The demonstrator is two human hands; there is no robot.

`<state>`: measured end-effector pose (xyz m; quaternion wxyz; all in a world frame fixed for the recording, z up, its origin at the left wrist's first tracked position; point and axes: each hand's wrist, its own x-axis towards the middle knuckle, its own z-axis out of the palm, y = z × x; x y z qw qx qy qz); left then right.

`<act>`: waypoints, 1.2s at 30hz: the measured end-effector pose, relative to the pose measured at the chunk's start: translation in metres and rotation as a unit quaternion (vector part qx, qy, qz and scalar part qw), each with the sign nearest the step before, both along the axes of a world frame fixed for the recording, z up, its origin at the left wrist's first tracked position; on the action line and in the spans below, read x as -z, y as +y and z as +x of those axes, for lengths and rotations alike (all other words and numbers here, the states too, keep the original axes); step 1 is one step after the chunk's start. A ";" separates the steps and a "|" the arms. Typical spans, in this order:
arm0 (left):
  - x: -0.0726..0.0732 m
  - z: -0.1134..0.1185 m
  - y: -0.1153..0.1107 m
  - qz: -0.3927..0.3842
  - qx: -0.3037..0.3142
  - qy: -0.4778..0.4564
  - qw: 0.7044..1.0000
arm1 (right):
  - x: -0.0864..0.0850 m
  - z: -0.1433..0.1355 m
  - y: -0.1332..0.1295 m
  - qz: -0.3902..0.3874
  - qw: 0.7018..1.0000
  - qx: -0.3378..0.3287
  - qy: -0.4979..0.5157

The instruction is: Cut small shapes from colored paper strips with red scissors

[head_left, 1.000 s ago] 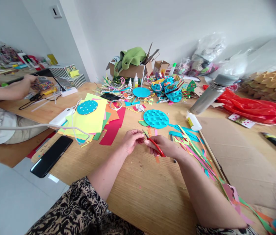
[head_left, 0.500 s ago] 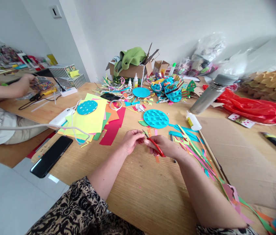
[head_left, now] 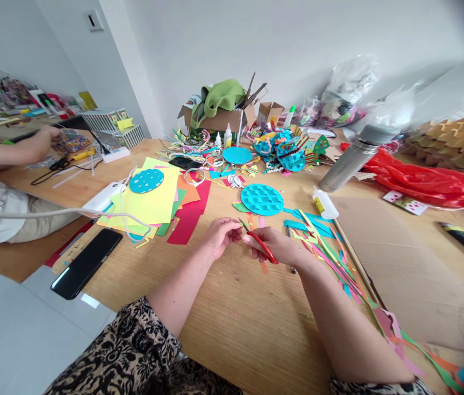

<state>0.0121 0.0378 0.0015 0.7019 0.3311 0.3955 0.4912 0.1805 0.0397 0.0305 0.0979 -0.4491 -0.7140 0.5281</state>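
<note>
My right hand (head_left: pixel 270 244) is closed round the red handles of a pair of scissors (head_left: pixel 265 249), whose dark blades point up and left. Close beside the blade tips is my left hand (head_left: pixel 223 237), its fingers curled together in a pinch; whatever lies between them is too small to make out. Just beyond both hands lies a blue disc (head_left: pixel 262 199) covered in raised flaps. A small green paper piece (head_left: pixel 240 207) shows at its left edge. Blue paper strips (head_left: pixel 312 224) and thin coloured strips (head_left: pixel 334 260) lie right of my right hand.
Coloured paper sheets (head_left: pixel 149 203) with a spotted blue disc (head_left: pixel 146 180) lie left. A phone (head_left: pixel 87 263) rests at the table edge. On the right are a glue bottle (head_left: pixel 325 204), a steel flask (head_left: pixel 349 162) and cardboard (head_left: pixel 404 263). Another person's arm (head_left: pixel 13 152) is far left.
My left fingers have shifted slightly and curl a little differently near the blade tips. My right hand and the scissors stay almost still.
</note>
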 end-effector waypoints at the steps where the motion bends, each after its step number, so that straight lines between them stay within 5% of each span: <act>1: 0.000 0.000 0.000 -0.002 0.001 -0.002 1.000 | 0.000 0.000 0.000 0.001 1.000 -0.001 0.001; 36: 0.005 0.000 0.001 0.024 0.013 0.016 0.999 | 0.003 0.001 0.001 0.002 1.000 0.001 -0.006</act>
